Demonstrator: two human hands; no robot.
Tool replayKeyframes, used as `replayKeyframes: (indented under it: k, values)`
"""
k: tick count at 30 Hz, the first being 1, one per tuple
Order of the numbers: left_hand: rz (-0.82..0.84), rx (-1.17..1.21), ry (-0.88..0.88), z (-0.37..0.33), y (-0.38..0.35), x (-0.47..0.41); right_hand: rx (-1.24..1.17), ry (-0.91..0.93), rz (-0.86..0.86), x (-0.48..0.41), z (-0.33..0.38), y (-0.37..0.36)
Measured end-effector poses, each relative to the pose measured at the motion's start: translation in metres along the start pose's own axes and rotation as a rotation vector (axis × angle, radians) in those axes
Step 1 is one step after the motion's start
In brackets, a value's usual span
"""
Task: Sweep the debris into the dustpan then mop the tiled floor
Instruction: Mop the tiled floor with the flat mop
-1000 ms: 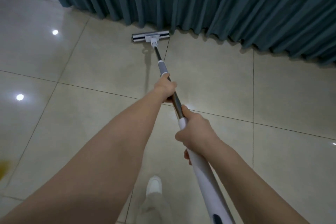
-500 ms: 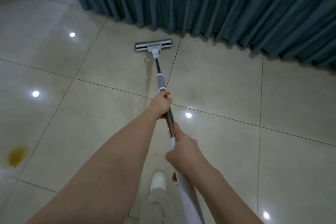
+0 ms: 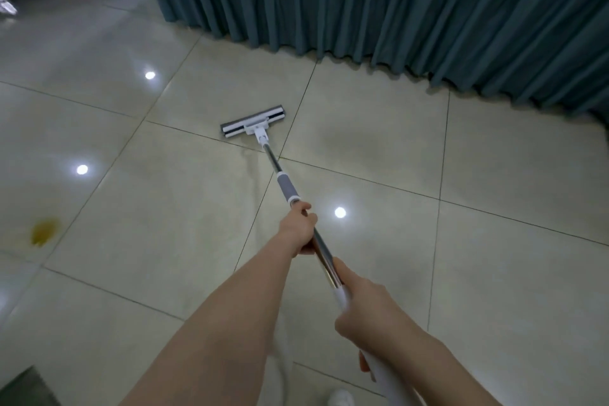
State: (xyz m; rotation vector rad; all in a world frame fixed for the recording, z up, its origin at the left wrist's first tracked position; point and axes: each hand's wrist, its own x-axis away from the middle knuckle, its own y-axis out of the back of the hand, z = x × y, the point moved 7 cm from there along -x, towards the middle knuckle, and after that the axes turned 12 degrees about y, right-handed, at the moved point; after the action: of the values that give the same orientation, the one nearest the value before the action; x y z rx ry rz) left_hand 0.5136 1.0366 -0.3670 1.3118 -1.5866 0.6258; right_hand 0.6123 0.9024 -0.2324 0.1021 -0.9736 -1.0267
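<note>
Clasping the mop handle (image 3: 324, 260), left hand (image 3: 298, 229) and right hand (image 3: 369, 310) keep each grip closed, mop head (image 3: 253, 125) flat on tile

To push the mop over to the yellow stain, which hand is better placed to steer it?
Probably the left hand. It grips the pole nearer the mop head, on the side of the yellow stain. The right hand holds the rear and mainly drives.

Flat mop (image 3: 253, 124) on glossy tiled floor (image 3: 362, 142).
Grey-and-white head flat across a grout line, metal pole slanting back; yellow stain (image 3: 44, 230) well to its left.
</note>
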Motion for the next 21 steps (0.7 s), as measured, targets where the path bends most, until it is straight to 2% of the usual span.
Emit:
replayKeyframes:
  k: [5,8,21]
  values:
    - [0.060,0.033,0.040,0.044,-0.065,0.058,0.122,-0.010,0.080,0.081,-0.052,0.009]
    - [0.088,0.054,0.053,0.050,-0.087,0.083,0.132,-0.033,0.069,0.108,-0.064,0.024]
    - [0.043,0.139,0.041,0.003,-0.055,0.063,0.115,-0.033,0.035,0.073,-0.018,0.056]
